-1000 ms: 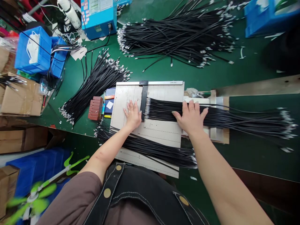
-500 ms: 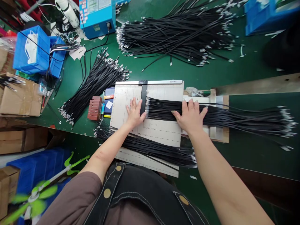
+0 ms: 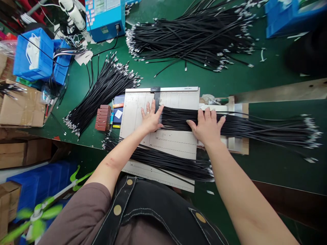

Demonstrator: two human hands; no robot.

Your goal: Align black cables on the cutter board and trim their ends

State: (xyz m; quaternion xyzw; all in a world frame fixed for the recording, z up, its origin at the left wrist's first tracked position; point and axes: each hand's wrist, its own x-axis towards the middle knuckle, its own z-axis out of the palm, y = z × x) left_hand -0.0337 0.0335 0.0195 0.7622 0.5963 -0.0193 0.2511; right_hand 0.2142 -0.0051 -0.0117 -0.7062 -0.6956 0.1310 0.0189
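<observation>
A row of black cables (image 3: 178, 118) lies side by side across a pale, ruled paper-trimmer board (image 3: 176, 143), running off its right side. At their left ends stands the board's dark crosspiece (image 3: 156, 97). My left hand (image 3: 152, 118) rests with spread fingers over that crosspiece and the cable ends, hiding most of both. Flat on the same cables, farther right, is my right hand (image 3: 208, 126), its fingers apart. The cables' far silvery ends (image 3: 311, 131) fan out to the right. Nearer my body, another black cable bundle (image 3: 166, 161) lies across the board's lower part.
Large cable piles lie behind (image 3: 191, 41) and to the left (image 3: 99, 88) on the green table. Left of the board sits a brown ridged block (image 3: 103, 117). A blue box-shaped device (image 3: 104, 20) and blue bins (image 3: 33, 56) stand at the back. A green fan (image 3: 37, 214) is at lower left.
My left hand has shifted right and slightly away from me, from the crosspiece's left side onto the cable ends. My right hand stays in place on the cables.
</observation>
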